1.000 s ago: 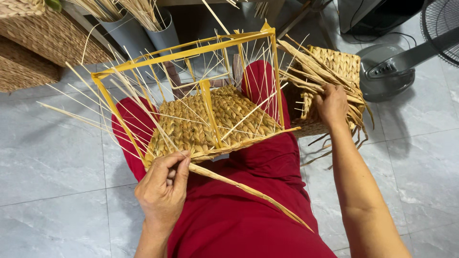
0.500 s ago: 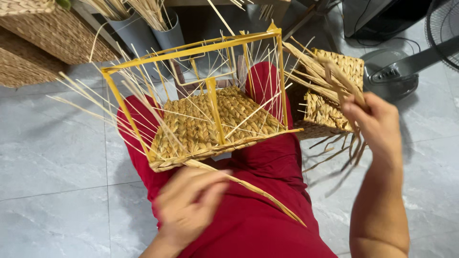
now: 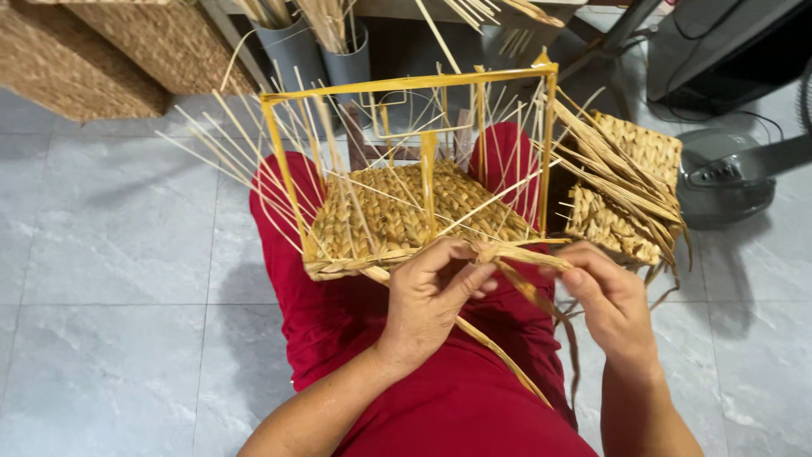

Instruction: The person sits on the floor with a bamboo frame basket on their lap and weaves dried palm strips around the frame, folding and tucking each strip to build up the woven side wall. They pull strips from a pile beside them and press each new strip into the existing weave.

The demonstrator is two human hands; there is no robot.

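We have the half-woven basket (image 3: 406, 216) resting on our lap, its yellow frame (image 3: 406, 85) standing up and away from us, thin stakes (image 3: 245, 156) fanning out to its left. Our left hand (image 3: 431, 296) is at the basket's near edge, thumb and fingers pinched together on a flat straw strand (image 3: 524, 254) where it meets the braided rim. Our right hand (image 3: 613, 305), just right of the basket's near corner, has its grip closed on the same strand further along, keeping it taut. The loose tail (image 3: 499, 355) runs down over our red trousers (image 3: 474, 406).

To do this stretch well, we judge the strand should stay flat and untwisted between the two hands, pulled snug against the rim before each tuck, with the left thumb pinning the last turn so it cannot slacken while the right hand feeds more length.

Half a second ago our right hand was raised beside the loose straw bundle (image 3: 617, 169) to the right of the basket, and the left hand was blurred in motion below the rim. Now both have come together at the near edge. A second ago the left hand held the strand lower on the lap. The basket itself has barely shifted.
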